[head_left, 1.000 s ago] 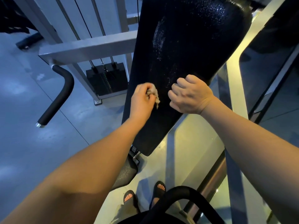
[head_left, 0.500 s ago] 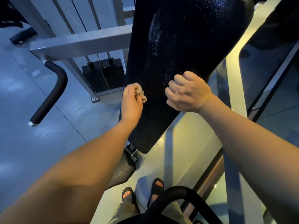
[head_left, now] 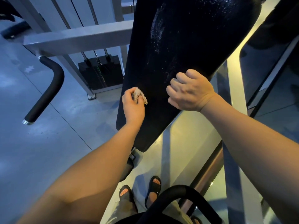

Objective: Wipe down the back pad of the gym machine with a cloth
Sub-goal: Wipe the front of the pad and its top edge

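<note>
The long black back pad (head_left: 186,46) of the gym machine slopes from top right down to the centre, with pale wet streaks on its upper face. My left hand (head_left: 132,105) grips a small crumpled tan cloth (head_left: 140,95) and holds it against the pad's lower left edge. My right hand (head_left: 189,91) is a loose fist with curled fingers, resting against the pad's lower right part; I see nothing in it.
A grey steel frame beam (head_left: 77,39) and a black weight stack (head_left: 100,73) stand left of the pad. A black padded handle (head_left: 47,89) juts over the grey floor. A curved black bar (head_left: 178,196) lies near my sandalled feet (head_left: 140,191).
My left hand has slid the cloth leftward, from the pad's middle to its left edge. My right hand has stayed about where it was on the pad.
</note>
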Available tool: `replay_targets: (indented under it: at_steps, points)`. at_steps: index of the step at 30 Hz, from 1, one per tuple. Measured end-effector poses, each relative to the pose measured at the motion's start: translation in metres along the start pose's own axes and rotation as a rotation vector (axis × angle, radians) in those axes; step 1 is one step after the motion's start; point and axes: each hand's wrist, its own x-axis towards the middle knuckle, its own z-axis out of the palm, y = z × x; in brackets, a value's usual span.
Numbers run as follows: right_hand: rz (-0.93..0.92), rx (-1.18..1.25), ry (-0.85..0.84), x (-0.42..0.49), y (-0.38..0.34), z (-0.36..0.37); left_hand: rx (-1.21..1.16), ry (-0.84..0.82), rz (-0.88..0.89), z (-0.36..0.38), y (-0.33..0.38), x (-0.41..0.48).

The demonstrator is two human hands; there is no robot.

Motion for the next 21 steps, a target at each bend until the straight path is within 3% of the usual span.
replay_targets:
  at_steps: [3,7,10,14,16,21]
  points:
    - [0.002,0.018,-0.009,0.000,-0.001,0.000,-0.179,0.131,-0.098,-0.002,0.017,0.020]
    - [0.003,0.036,-0.006,0.000,-0.001,0.000,-0.136,0.161,0.133,-0.021,0.065,0.069]
    - [0.003,0.027,-0.012,0.002,-0.002,-0.001,0.032,0.133,0.258,-0.016,0.055,0.067]
    - [0.017,0.031,-0.016,0.003,-0.002,-0.003,0.101,0.105,0.093,-0.012,-0.001,0.040]
    - [0.016,0.032,-0.007,0.003,-0.002,-0.003,0.056,0.127,0.008,-0.013,0.012,0.043]
    - [0.009,0.022,-0.028,0.004,-0.001,-0.005,0.037,0.091,0.124,-0.007,0.064,0.040]
